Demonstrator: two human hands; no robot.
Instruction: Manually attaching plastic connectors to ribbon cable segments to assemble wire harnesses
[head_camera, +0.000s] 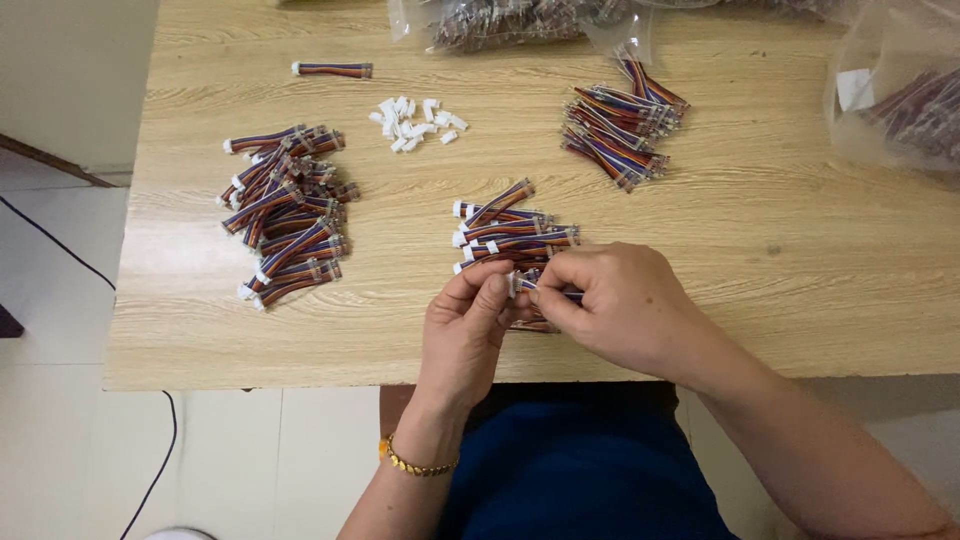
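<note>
pinching a short multicoloured wire lead (528, 287) between both sets of fingertips, a person works at the near edge of a pale wooden table (780, 250). the left hand (468, 335) is curled nearly shut, thumb and forefinger pressed on the lead's white end; the right hand (620, 305) is also curled in, its thumb and forefinger nipping the same lead from the 3 o'clock side. a gold bracelet (412, 464) circles the left wrist.

four groups of leads lie on the table: a small stack (505, 232) at 12 o'clock of the hands, touching them; a large heap (285, 212) at 10 o'clock; a bundle (622, 125) at 1 o'clock, well apart; and one single lead (333, 70) alone near the far edge at 11 o'clock. the pieces within each heap are too tangled to count exactly. a little pile of loose white plastic connectors (412, 122), roughly a dozen and a half, sits between the single lead and the far bundle.

two clear plastic bags (500, 22) show clearly: one along the far edge at 12 o'clock, filled with dark wiring, and one bag at the right edge (900, 100) at 2 o'clock, holding reddish leads and bearing a small white rectangular label (855, 88).
</note>
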